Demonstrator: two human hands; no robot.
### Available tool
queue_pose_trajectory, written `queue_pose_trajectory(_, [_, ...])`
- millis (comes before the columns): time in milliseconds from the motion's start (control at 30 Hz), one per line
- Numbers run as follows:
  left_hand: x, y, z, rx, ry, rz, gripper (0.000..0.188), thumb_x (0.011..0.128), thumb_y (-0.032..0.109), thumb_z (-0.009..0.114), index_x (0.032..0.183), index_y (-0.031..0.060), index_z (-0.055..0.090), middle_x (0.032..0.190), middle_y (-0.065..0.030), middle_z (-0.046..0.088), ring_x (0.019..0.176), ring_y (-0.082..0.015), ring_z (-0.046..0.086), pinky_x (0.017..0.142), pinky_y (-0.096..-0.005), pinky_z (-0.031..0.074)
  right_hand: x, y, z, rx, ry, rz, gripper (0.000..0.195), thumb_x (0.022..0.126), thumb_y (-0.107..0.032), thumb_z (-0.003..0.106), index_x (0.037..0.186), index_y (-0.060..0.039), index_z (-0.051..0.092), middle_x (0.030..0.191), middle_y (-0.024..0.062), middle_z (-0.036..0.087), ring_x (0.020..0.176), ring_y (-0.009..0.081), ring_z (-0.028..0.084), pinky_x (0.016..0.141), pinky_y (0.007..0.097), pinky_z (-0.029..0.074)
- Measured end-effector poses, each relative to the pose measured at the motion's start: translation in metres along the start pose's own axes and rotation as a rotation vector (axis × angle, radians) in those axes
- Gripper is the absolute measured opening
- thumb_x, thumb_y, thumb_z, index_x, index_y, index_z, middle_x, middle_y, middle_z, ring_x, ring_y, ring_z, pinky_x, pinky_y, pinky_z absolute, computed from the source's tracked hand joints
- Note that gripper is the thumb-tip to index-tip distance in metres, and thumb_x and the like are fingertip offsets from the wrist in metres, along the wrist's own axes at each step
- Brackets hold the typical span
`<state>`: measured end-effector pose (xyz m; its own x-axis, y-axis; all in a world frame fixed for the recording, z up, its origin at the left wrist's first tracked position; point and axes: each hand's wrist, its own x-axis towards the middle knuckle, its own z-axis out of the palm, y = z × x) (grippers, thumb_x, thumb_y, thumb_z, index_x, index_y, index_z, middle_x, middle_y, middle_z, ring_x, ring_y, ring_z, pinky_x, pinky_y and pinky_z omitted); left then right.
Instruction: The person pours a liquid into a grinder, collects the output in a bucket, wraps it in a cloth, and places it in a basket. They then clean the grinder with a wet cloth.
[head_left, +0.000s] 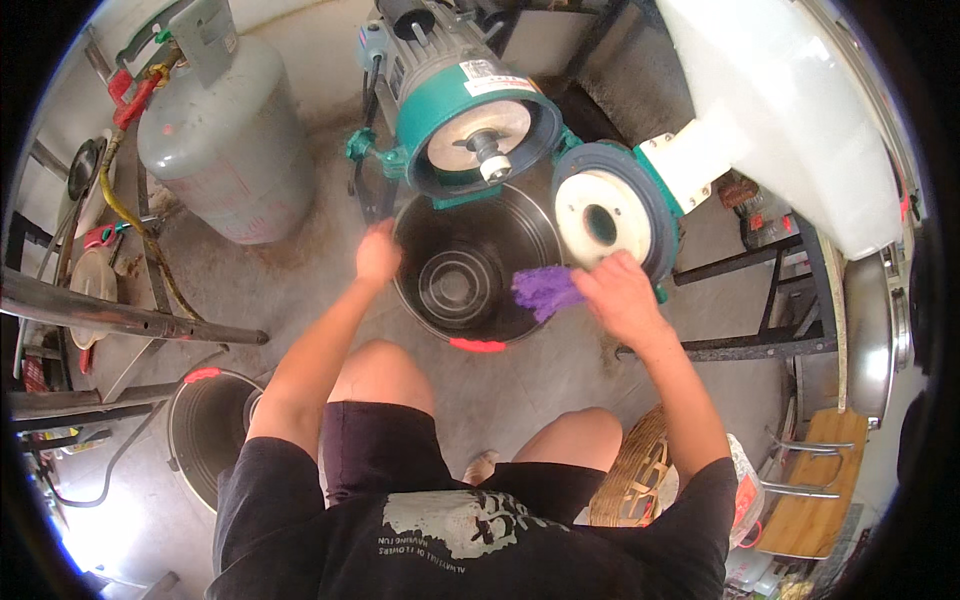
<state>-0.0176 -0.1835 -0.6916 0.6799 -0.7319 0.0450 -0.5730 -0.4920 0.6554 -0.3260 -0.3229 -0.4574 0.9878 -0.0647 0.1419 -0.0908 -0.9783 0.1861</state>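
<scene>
A round metal bucket (480, 270) with a red grip stands on the floor beneath an opened green grinding machine (480, 127). My left hand (379, 253) is at the bucket's left rim; blur hides whether its fingers hold the rim. In my right hand (619, 296) is a purple cloth (546, 291), hanging over the bucket's right rim, just below the machine's swung-out round cover (611, 217). A pale grinding disc is set in the cover, and another (457, 139) sits in the housing around a central shaft.
A grey gas cylinder (225, 142) with a yellow hose stands at upper left. A second bucket (202, 435) is at lower left beside a metal frame (135, 315). A woven basket (634, 472), a wooden board (814, 484) and a black metal rack (750, 345) are on the right.
</scene>
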Motion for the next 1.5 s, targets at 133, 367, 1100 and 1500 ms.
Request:
queue_pose_trajectory(133, [0.005,-0.005,0.009,-0.042,0.191,-0.027,0.039,0.075,0.001,0.05,0.113,0.0082,0.052,0.108,-0.02,0.052,0.092,-0.0401,0.055,0.078,-0.0466,0.046,0.0,0.005,0.014,0.035,0.059,0.099,0.033,0.062,-0.008,0.066,0.094,-0.0086,0.057,0.069,0.0059,0.051,0.073,0.023,0.051,0.078,0.0348,0.038])
queue_pose_trajectory(367, [0.008,0.006,0.01,0.016,0.151,-0.062,0.039,0.074,0.001,0.051,0.111,0.0106,0.05,0.103,-0.0205,0.053,0.09,-0.0408,0.055,0.077,-0.0473,0.046,0.016,-0.01,0.069,0.259,0.014,0.32,0.029,0.068,-0.011,0.063,0.097,-0.0087,0.056,0.076,0.0099,0.056,0.08,0.0283,0.056,0.074,0.0393,0.044])
queue_pose_trajectory(1100, [0.027,0.007,0.008,0.133,0.035,-0.073,0.046,0.073,0.003,0.06,0.117,0.0132,0.047,0.107,-0.0185,0.049,0.085,-0.0402,0.057,0.072,-0.0474,0.048,0.092,-0.034,0.383,0.482,-0.901,0.51,0.079,0.076,-0.026,0.062,0.141,-0.0165,0.019,0.143,0.019,0.021,0.126,0.0356,0.035,0.096,0.0478,0.038])
queue_pose_trajectory(1500, [0.035,0.016,0.021,0.13,0.083,0.012,0.022,0.078,0.008,0.055,0.098,0.0059,0.047,0.102,-0.0192,0.05,0.075,-0.0425,0.056,0.062,-0.0509,0.047,0.093,-0.062,0.44,0.331,-0.637,0.178,0.074,0.07,-0.021,0.066,0.135,-0.0099,0.031,0.144,0.0089,0.021,0.13,0.0338,0.028,0.094,0.0531,0.037])
